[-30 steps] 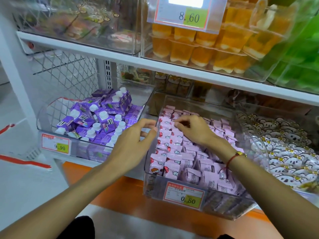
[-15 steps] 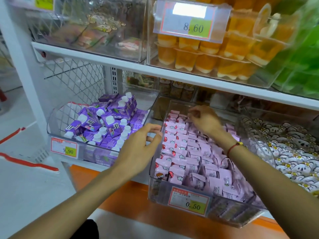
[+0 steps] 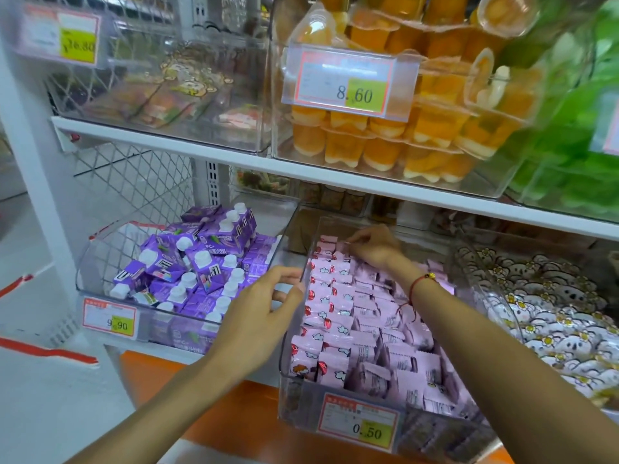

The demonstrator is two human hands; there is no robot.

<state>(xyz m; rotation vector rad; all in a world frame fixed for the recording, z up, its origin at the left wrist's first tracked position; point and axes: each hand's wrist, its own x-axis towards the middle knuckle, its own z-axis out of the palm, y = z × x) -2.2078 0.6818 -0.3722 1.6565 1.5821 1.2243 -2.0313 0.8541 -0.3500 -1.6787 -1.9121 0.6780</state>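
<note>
Fingers, right hand [image 3: 376, 246]: thumb and fingers [image 3: 355, 241] pressed together, pinching a packet [image 3: 339, 246] at the far end of the bin.
Fingers, left hand [image 3: 261, 309]: loosely curved and a little apart, fingers [image 3: 291, 291] touching the bin's left wall; whether they clasp the rim I cannot tell.
Packet: at the back row of the pink packets [image 3: 351, 316], just right of the frame's centre, low under the white shelf [image 3: 234, 162].
Bin [image 3: 296, 333]: clear plastic, lower middle of the frame, tilted toward the camera, filled with pink packets standing in rows.
Price tag [image 3: 360, 421]: on the bin's front wall, reading 0.50.
Wrist: a red bracelet [image 3: 423, 279] on the right arm, above the pink packets.
Left neighbour: purple cartons [image 3: 201, 262] with white caps, piled in a clear bin at centre left.
Right neighbour: white packets [image 3: 552, 313] with yellow flowers, at the right edge.
Upper shelf: orange jelly cups [image 3: 385, 142] behind a tag reading 8.60, upper middle of the frame.
</note>
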